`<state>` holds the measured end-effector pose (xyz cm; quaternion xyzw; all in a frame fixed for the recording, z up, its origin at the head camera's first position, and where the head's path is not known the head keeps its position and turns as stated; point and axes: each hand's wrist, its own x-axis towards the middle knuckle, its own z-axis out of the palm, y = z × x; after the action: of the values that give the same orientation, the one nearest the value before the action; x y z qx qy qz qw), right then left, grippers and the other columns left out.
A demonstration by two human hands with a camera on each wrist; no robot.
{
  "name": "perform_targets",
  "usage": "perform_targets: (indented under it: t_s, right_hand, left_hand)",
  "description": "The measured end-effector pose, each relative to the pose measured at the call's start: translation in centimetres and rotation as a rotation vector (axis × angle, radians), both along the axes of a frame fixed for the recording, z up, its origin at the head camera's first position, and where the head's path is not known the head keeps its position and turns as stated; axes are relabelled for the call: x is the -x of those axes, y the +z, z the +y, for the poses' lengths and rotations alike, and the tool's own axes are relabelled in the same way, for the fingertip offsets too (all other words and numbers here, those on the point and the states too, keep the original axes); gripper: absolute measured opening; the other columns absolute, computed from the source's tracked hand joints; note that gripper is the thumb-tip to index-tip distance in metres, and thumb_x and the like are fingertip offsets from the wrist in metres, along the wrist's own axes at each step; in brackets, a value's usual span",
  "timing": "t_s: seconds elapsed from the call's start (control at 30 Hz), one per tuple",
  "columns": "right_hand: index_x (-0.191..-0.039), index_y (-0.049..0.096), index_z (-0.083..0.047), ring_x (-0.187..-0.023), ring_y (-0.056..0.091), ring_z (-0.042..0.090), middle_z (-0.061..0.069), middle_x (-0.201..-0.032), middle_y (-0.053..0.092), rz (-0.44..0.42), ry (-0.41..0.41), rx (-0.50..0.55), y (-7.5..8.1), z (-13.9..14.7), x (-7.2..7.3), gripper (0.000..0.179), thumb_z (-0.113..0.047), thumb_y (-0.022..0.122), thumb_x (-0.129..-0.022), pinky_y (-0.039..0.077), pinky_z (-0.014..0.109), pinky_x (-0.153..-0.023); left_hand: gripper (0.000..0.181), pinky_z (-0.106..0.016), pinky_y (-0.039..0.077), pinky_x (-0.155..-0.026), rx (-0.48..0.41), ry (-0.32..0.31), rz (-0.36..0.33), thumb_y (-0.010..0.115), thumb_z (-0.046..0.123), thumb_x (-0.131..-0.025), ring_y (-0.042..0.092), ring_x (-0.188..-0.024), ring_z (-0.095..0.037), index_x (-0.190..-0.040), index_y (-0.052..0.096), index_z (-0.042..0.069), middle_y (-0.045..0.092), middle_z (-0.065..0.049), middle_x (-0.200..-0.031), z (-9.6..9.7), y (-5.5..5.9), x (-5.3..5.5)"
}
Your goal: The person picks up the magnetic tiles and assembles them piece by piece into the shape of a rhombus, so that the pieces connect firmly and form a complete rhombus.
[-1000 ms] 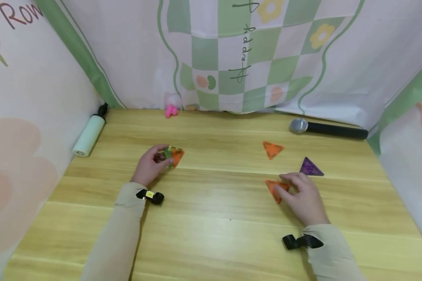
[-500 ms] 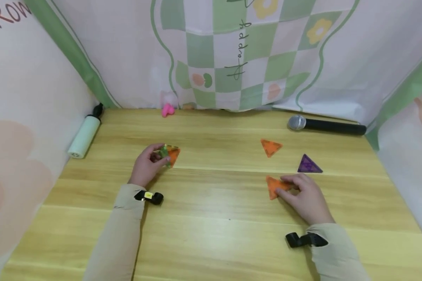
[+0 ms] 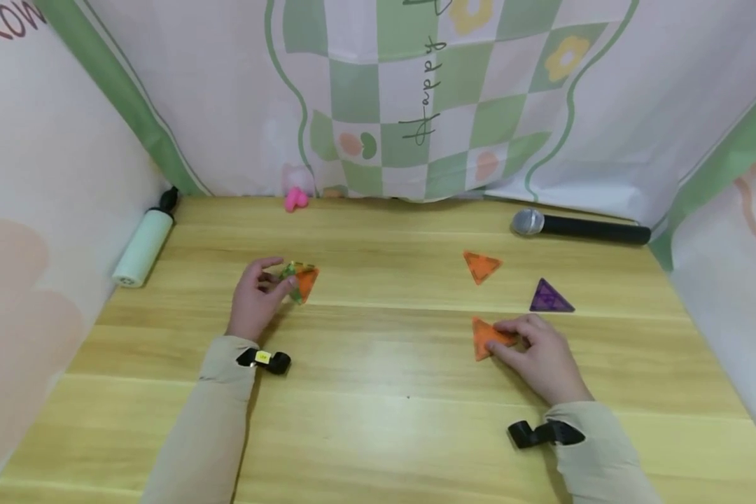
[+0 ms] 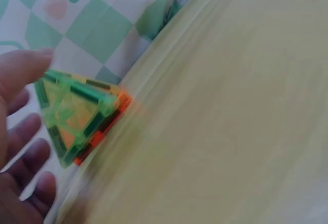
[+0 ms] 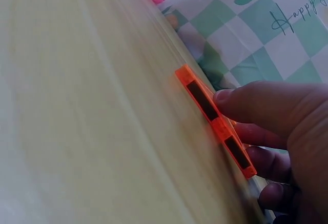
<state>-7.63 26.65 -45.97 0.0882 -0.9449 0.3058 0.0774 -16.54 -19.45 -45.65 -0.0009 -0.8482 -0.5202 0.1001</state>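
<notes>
A small pyramid of translucent magnetic tiles [image 3: 304, 283], with green, yellow and orange faces, stands on the table at left. My left hand [image 3: 252, 299] is beside it, fingers spread loosely; in the left wrist view the thumb tip overlaps the upper corner of the green face [image 4: 69, 114] and the other fingers stand apart. With thumb and fingers, my right hand [image 3: 544, 358] pinches an orange triangular magnetic tile [image 3: 482, 339], tilted low over the table in the right wrist view. Beyond that hand lie a purple triangular tile [image 3: 551, 298] and another orange triangular tile [image 3: 481, 266].
A black microphone [image 3: 589, 227] with a silver head lies at the back right. By the left edge is a pale green hand pump [image 3: 143, 246]. A pink object [image 3: 296, 199] sits against the patterned curtain [image 3: 409, 105] behind the wooden table [image 3: 378, 434].
The left index finger has lifted off the pyramid, which stays in place. My right hand has turned its orange tile slightly and raised its near corner. The head view has shifted a little.
</notes>
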Motion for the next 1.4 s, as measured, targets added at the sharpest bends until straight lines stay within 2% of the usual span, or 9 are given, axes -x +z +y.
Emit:
perform_targets:
  t_s: [0.2, 0.3, 0.4, 0.53, 0.67, 0.77, 0.9, 1.13, 1.4]
  right_hand:
    - [-0.109, 0.075, -0.011, -0.078, 0.049, 0.016, 0.0, -0.097, 0.065, -0.004, 0.015, 0.005, 0.1, -0.4, 0.0, 0.033, -0.035, 0.08, -0.087, 0.035, 0.037, -0.075]
    - [-0.109, 0.075, -0.011, -0.08, 0.051, 0.017, 0.0, -0.099, 0.066, -0.018, 0.02, 0.011, 0.0, -0.5, 0.0, 0.034, -0.037, 0.08, -0.087, 0.034, 0.04, -0.079]
    - [-0.11, 0.075, -0.012, -0.082, 0.053, 0.017, 0.0, -0.099, 0.066, -0.029, 0.027, 0.006, 0.0, -0.7, 0.0, 0.035, -0.038, 0.08, -0.087, 0.035, 0.041, -0.08]
    - [-0.111, 0.075, -0.013, -0.082, 0.052, 0.016, -0.001, -0.099, 0.066, -0.038, 0.039, -0.005, -0.1, -1.1, 0.0, 0.037, -0.04, 0.079, -0.087, 0.035, 0.041, -0.08]
    - [-0.113, 0.075, -0.014, -0.079, 0.05, 0.015, -0.003, -0.096, 0.064, -0.044, 0.047, -0.011, 0.0, -1.5, -0.1, 0.037, -0.042, 0.078, -0.087, 0.039, 0.035, -0.073]
    - [-0.113, 0.075, -0.015, -0.08, 0.052, 0.014, -0.005, -0.094, 0.063, -0.047, 0.05, -0.011, 0.0, -1.8, -0.3, 0.038, -0.042, 0.078, -0.087, 0.041, 0.034, -0.071]
    - [-0.112, 0.075, -0.014, -0.081, 0.054, 0.014, -0.005, -0.092, 0.062, -0.05, 0.049, -0.011, 0.1, -2.4, -0.5, 0.038, -0.042, 0.079, -0.086, 0.039, 0.038, -0.077]
    - [-0.107, 0.075, -0.014, -0.081, 0.058, 0.012, -0.008, -0.088, 0.064, -0.017, 0.049, -0.014, 0.2, -3.6, -0.7, 0.028, -0.032, 0.08, -0.087, 0.038, 0.041, -0.079]
    - [-0.106, 0.076, -0.016, -0.081, 0.058, 0.012, -0.009, -0.089, 0.066, -0.027, 0.053, 0.013, 0.3, -4.5, -1.1, 0.022, -0.03, 0.078, -0.089, 0.038, 0.04, -0.081]
  left_hand:
    - [0.037, -0.028, 0.041, -0.072, -0.077, 0.074, 0.209, 0.077, 0.01, -0.088, 0.048, -0.089, -0.023, -0.121, 0.063, 0.001, 0.057, -0.016, -0.114, 1.5, 0.4, -0.7]
    - [0.031, -0.027, 0.04, -0.071, -0.1, 0.037, 0.295, 0.076, 0.001, -0.086, 0.048, -0.088, -0.027, -0.115, 0.064, -0.002, 0.059, -0.016, -0.111, 2.7, 0.4, -1.0]
    - [0.028, -0.029, 0.039, -0.071, -0.108, -0.022, 0.316, 0.074, -0.004, -0.086, 0.05, -0.088, -0.034, -0.112, 0.064, -0.003, 0.061, -0.02, -0.11, 4.0, 0.4, -1.6]
    - [0.029, -0.04, 0.041, -0.074, -0.123, -0.095, 0.304, 0.073, -0.008, -0.084, 0.049, -0.089, -0.043, -0.111, 0.063, -0.005, 0.059, -0.026, -0.109, 5.7, 0.5, -2.4]
    - [0.03, -0.053, 0.043, -0.077, -0.104, -0.166, 0.272, 0.072, -0.01, -0.084, 0.049, -0.092, -0.049, -0.112, 0.062, -0.007, 0.059, -0.026, -0.111, 7.4, 2.0, -3.9]
    - [0.031, -0.05, 0.045, -0.078, -0.064, -0.228, 0.247, 0.074, -0.003, -0.086, 0.053, -0.093, -0.042, -0.115, 0.062, -0.005, 0.061, -0.019, -0.113, 8.0, 1.5, -4.1]
    - [0.034, -0.037, 0.046, -0.077, -0.019, -0.305, 0.23, 0.076, 0.007, -0.088, 0.055, -0.094, -0.027, -0.118, 0.063, 0.001, 0.064, -0.008, -0.114, 8.8, -0.5, -3.6]
    - [0.037, -0.034, 0.046, -0.078, 0.017, -0.42, 0.138, 0.076, 0.014, -0.089, 0.053, -0.095, -0.023, -0.123, 0.063, 0.005, 0.062, -0.01, -0.113, 11.0, -0.5, -4.8]
    - [0.039, -0.037, 0.048, -0.09, 0.082, -0.503, 0.078, 0.075, 0.022, -0.09, 0.053, -0.102, -0.017, -0.125, 0.062, 0.009, 0.062, -0.003, -0.12, 12.7, -0.9, -5.6]
